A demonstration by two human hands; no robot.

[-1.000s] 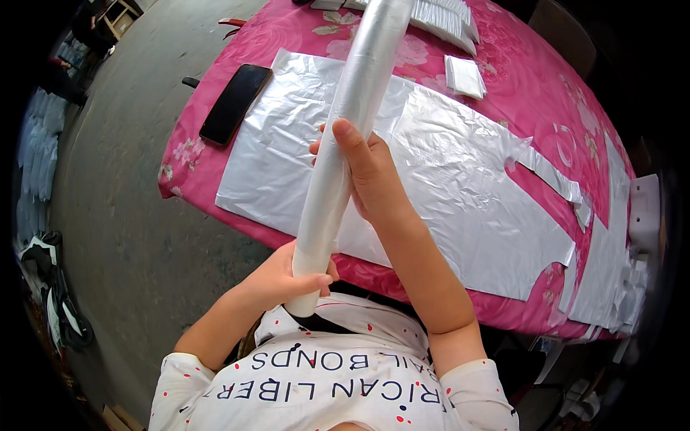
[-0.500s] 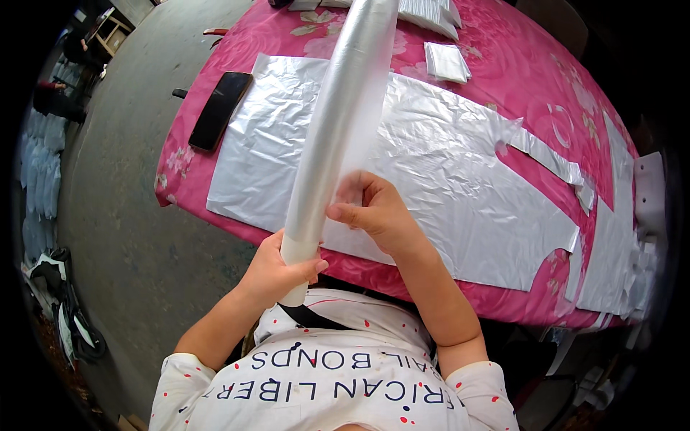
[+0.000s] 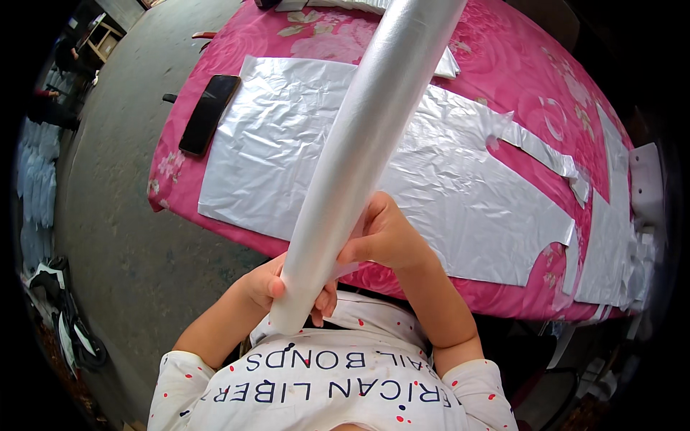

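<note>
A long roll of translucent plastic film (image 3: pixel 363 136) slants up and away from me over the table. My left hand (image 3: pixel 272 286) is wrapped round its near end, with fingertips showing on the far side. Against the roll's right side, my right hand (image 3: pixel 388 233) is closed, thumb and fingers pinched at the film; the exact grip is partly hidden behind the roll. Below the roll lies a flat silvery-white plastic bag sheet (image 3: pixel 460 201), with a curved cut-out and handle-like strips at its right end.
A pink floral cloth (image 3: pixel 330 39) covers the table. A black phone (image 3: pixel 209 115) lies on the sheet's left edge. Folded white plastic (image 3: pixel 447 65) shows partly behind the roll. More silvery sheeting (image 3: pixel 607 251) lies at the right edge. A person (image 3: pixel 54 108) is at the far left.
The roll has tilted to the right and come closer to me, covering more of the folded plastic. My left hand has shifted round its near end; my right hand has moved slightly down and right.
</note>
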